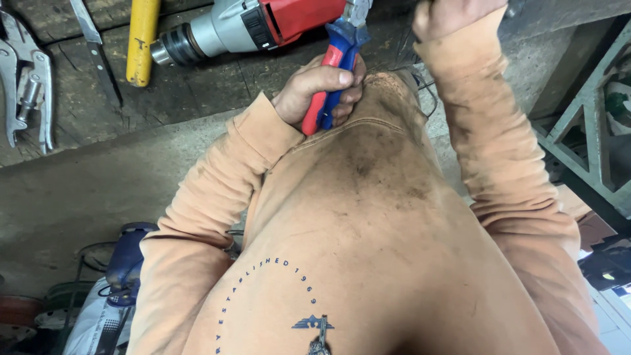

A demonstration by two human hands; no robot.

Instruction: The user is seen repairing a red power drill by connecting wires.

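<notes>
Left hand (pixel 322 92) clenched around red-and-blue pliers (pixel 335 66), jaws apparently biting thin wire mid-cut; right hand (pixel 453 14), half out of frame, grip unclear; next needs steady squeeze.

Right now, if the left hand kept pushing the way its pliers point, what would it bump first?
Probably the red and grey power drill on the dark workbench: the left hand aims its red-and-blue-handled pliers up toward it, though depth is unclear.
</notes>
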